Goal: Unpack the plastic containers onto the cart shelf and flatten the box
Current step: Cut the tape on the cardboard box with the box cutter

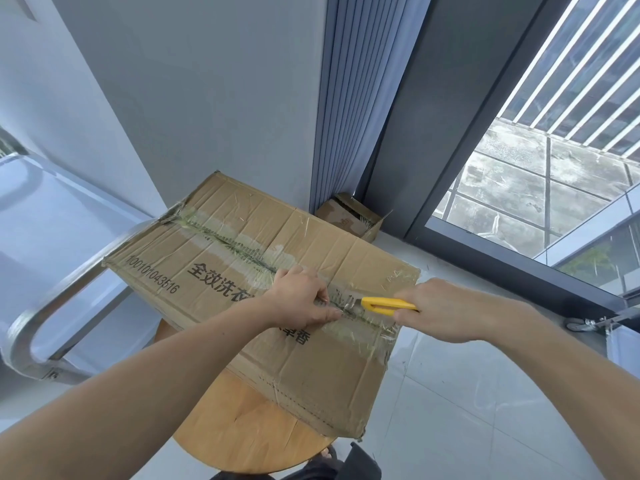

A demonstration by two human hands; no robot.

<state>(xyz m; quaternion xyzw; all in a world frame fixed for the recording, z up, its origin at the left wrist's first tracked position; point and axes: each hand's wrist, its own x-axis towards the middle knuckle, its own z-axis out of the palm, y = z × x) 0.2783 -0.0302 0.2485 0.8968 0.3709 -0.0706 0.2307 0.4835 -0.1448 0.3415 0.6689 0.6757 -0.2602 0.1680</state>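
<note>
On a round wooden stool [242,427] in the middle of the scene lies the box [322,368], a long brown carton set at a slant, one end far left and the other near right. Its top flaps are closed and meet along a seam covered with clear tape [235,242], which is wrinkled and frayed along its length. Black printed characters and a number run along the near side of the top.

The left hand [301,299] rests on the box top at the seam, towards the right end. Its fingers are bent, and the thumb and fingertips are drawn together on the tape; whether they actually pinch any of it cannot be told. The right hand [440,310], just right of the box's right end, is curled round the handle of a yellow cutter [384,303]. The cutter's tip lies on the seam, just beside the left thumb.

To the left stands the cart, with its steel handle [69,282] touching or passing just under the box's far left end and its flat shelf [52,220] beyond. Far behind the box, a small open carton [346,216] sits at the foot of a grey curtain [349,98]. A window [536,168] fills the right side, above a pale tiled floor [467,393].
</note>
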